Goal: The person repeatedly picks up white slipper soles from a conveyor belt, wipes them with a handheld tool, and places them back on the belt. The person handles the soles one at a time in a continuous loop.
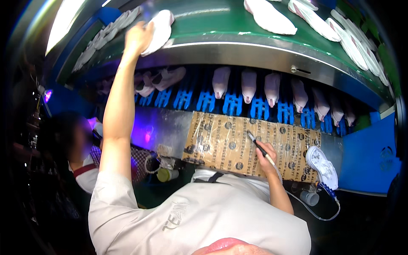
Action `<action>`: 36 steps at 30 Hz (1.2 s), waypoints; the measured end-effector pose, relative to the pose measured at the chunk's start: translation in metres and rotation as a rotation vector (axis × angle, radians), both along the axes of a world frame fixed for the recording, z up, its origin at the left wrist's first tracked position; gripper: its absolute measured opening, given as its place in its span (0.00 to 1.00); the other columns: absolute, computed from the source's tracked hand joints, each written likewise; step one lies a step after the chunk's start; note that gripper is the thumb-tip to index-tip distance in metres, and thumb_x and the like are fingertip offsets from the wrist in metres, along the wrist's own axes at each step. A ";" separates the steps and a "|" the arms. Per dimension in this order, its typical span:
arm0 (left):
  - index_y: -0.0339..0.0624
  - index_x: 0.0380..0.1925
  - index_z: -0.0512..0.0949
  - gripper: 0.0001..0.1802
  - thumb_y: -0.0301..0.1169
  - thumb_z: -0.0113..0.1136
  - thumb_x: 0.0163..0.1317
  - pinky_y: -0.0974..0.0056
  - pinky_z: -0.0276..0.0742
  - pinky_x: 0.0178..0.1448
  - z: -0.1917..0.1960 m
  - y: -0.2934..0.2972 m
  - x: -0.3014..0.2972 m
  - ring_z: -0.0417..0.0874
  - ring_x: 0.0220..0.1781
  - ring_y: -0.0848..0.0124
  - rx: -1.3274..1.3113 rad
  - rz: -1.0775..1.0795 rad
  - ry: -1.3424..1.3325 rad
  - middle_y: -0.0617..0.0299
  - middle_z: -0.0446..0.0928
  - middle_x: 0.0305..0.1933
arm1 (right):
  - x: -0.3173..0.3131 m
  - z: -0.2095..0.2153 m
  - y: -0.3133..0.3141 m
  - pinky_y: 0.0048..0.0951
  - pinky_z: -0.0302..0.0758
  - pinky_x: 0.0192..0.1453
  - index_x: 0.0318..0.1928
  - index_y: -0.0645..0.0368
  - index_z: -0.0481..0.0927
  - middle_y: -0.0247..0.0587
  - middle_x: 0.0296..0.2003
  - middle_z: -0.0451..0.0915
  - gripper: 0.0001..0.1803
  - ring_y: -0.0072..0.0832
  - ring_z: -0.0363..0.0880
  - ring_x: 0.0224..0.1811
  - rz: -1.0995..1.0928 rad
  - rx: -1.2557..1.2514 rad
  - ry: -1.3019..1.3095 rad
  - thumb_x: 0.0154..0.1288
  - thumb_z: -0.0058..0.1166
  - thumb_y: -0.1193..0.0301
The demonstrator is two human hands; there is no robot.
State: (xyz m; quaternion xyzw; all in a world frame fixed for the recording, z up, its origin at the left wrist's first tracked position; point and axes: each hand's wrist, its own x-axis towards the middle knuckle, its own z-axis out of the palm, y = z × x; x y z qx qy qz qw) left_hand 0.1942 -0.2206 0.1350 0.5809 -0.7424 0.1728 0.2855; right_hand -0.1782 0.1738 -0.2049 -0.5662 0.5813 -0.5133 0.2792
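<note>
Raised at the far left, my left hand has its fingers closed at the edge of a white, sole-shaped shoe part. That part rests on the green conveyor belt. Lower down, my right hand grips a dark-handled brush with a thin pale hose running from its end. The brush tip points away from me, over a work surface covered with printed brown paper under clear film. At the right end of this surface sits a white shoe sole, apart from my hands.
More white shoe parts lie along the belt. Beneath it, blue racks hold several pale shoe uppers. A small tub and a looped hose stand at the right. Another person is close on the left, beside a yellowish container.
</note>
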 end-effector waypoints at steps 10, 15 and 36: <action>0.28 0.57 0.78 0.25 0.36 0.62 0.67 0.54 0.80 0.62 -0.037 0.072 -0.011 0.87 0.56 0.53 -0.076 -0.565 1.125 0.42 0.84 0.56 | -0.005 -0.001 -0.004 0.25 0.75 0.44 0.55 0.61 0.87 0.40 0.38 0.83 0.17 0.27 0.81 0.38 -0.012 0.060 -0.045 0.65 0.64 0.78; 0.23 0.62 0.73 0.29 0.36 0.63 0.69 0.58 0.85 0.57 -0.113 0.154 -0.018 0.89 0.53 0.55 0.337 -0.555 1.518 0.43 0.85 0.54 | 0.003 0.027 -0.003 0.21 0.74 0.41 0.51 0.61 0.86 0.30 0.38 0.83 0.12 0.17 0.77 0.36 -0.092 0.148 -0.269 0.68 0.64 0.76; 0.43 0.75 0.63 0.42 0.63 0.20 0.80 0.53 0.76 0.73 -0.267 0.298 -0.103 0.77 0.70 0.59 1.189 -0.630 2.141 0.50 0.73 0.70 | 0.098 0.126 -0.078 0.31 0.80 0.41 0.50 0.56 0.91 0.41 0.34 0.87 0.16 0.27 0.83 0.35 0.423 -0.271 0.174 0.60 0.71 0.74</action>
